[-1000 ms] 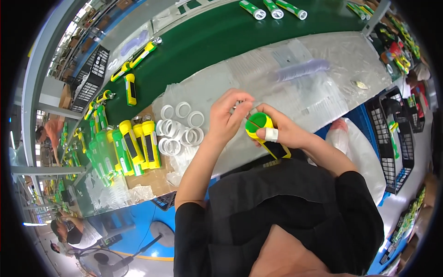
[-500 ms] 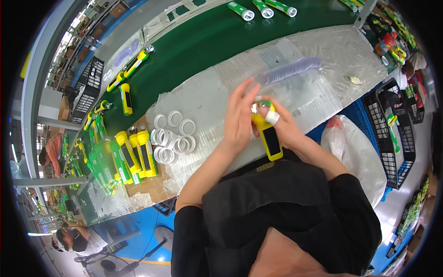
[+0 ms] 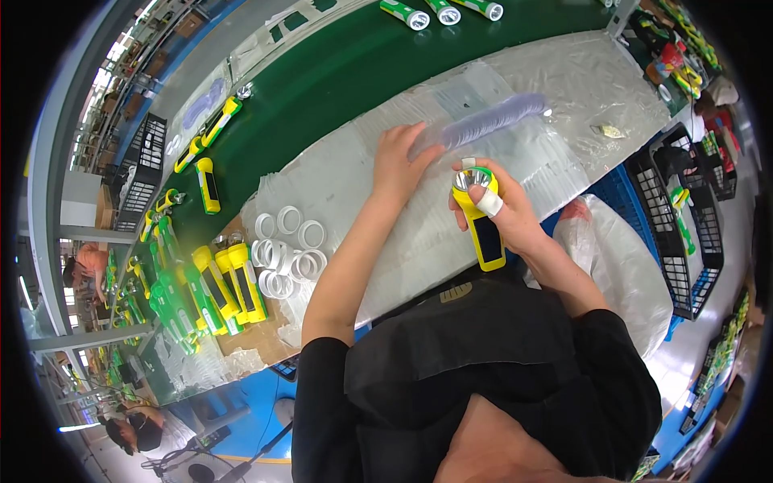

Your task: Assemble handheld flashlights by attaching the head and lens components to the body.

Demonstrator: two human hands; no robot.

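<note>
My right hand (image 3: 511,211) grips a yellow and green flashlight (image 3: 488,241) with a dark panel along its body. Its shiny reflector head (image 3: 473,179) points up and away from me. White tape wraps the thumb and one finger of that hand. Farther left, my left hand (image 3: 396,165) reaches over the bench, thumb and fingers around the near-left end of a row of clear plastic discs (image 3: 495,121). Some translucent discs show between the fingertips, though blur hides how many. White rings (image 3: 290,249) lie in a loose cluster left of my left forearm.
Several flashlights (image 3: 229,282) lie on cardboard at the left; others rest on the green belt (image 3: 322,105), three at its far side (image 3: 443,12). Plastic sheeting (image 3: 362,201) covers the bench. Right of me are a white bag (image 3: 616,266) and a black crate (image 3: 684,233).
My left hand has left the flashlight and moved left and away to the discs. My right hand still holds the flashlight, its reflector now uncovered to view. The whole view has shifted slightly.
</note>
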